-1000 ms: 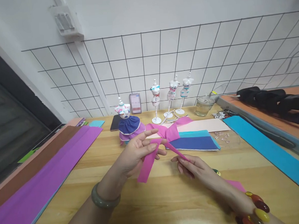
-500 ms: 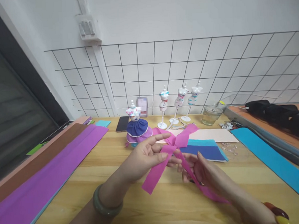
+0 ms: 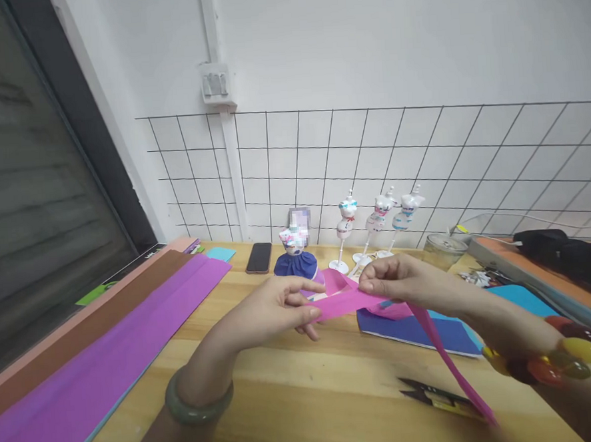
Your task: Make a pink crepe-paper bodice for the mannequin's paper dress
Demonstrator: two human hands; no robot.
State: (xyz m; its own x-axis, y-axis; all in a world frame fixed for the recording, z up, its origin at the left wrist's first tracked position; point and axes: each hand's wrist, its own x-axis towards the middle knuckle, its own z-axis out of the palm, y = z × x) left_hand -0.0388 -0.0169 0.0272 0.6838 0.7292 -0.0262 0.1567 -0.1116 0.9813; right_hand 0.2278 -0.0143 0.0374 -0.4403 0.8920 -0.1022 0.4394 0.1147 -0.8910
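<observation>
A bright pink paper or fabric strip (image 3: 343, 303) stretches between my two hands above the table. My left hand (image 3: 281, 308) pinches its left end between thumb and fingers. Farther along, my right hand (image 3: 396, 278) grips the strip with thumb and forefinger, and a long tail of it hangs down to the lower right. More pink loops lie behind, partly hidden by my right hand. Beyond my hands stands a small dress form (image 3: 295, 251) with a dark blue and purple skirt. Thread snips (image 3: 436, 396) with dark blades and a yellowish handle lie on the table below the right hand.
Three small white dress forms (image 3: 347, 228) stand at the back, near a glass jar (image 3: 445, 248). A phone (image 3: 259, 258) lies left of them. Purple sheets (image 3: 148, 353) run along the left side. Blue folded sheets (image 3: 417, 333) lie under the right hand.
My right hand has risen from below the strip and now pinches it, pulling a length straight from my left hand. The snips are uncovered. The view has shifted left and up.
</observation>
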